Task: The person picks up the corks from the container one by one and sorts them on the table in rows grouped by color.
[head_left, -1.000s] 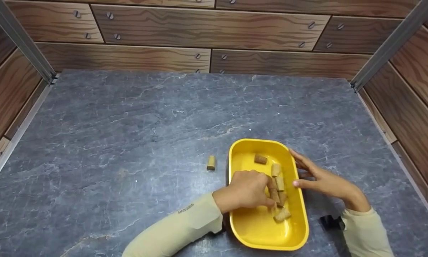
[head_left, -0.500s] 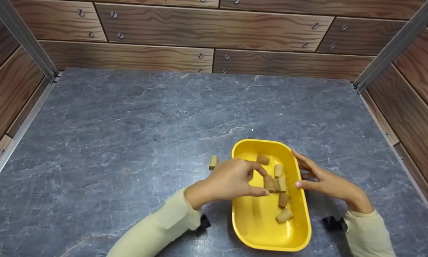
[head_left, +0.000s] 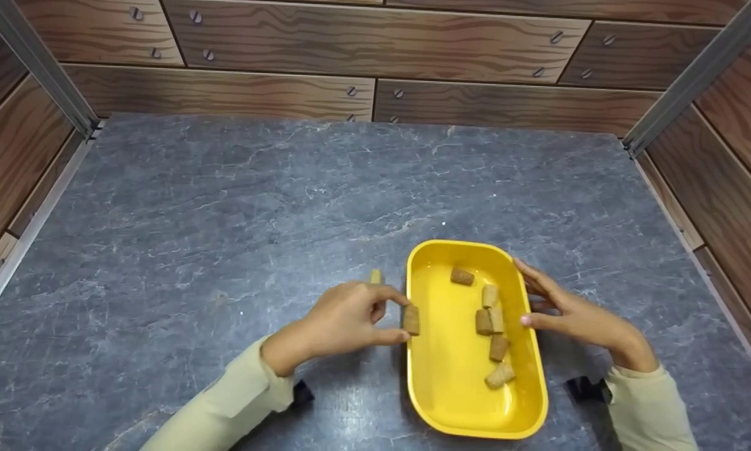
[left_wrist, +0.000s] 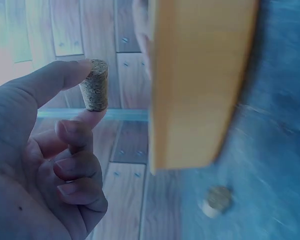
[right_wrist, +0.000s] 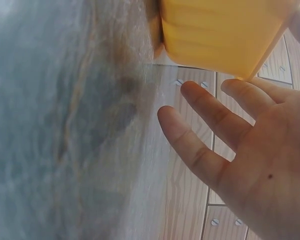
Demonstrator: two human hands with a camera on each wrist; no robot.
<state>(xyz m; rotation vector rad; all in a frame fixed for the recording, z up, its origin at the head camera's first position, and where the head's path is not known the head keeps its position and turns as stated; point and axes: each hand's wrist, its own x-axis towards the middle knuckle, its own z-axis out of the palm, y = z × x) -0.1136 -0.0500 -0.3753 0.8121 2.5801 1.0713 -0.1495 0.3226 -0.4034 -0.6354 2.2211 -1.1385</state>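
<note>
My left hand (head_left: pixel 344 316) pinches a tapered cork stopper (head_left: pixel 411 321) between thumb and index finger, over the left rim of a yellow tray (head_left: pixel 450 394). In the left wrist view the cork (left_wrist: pixel 95 86) is held by its two ends, and the other fingers are curled back. Inside the tray, several corks (head_left: pixel 498 348) lie mostly along the right side. My right hand (head_left: pixel 579 322) is at the tray's right side, thumb and index fingertips at the rim. Its fingers look fairly straight in the right wrist view.
Another cork (head_left: pixel 376 275) lies on the grey marbled table (head_left: pixel 225 219) left of the tray, partly hidden behind my left hand. Wood-patterned walls (head_left: pixel 375 44) and metal posts (head_left: pixel 676 81) enclose the table at the back and sides.
My left hand has lifted a cork from the tray and moved left with it, from the pile to above the left rim. The right hand and the tray stay in place.
</note>
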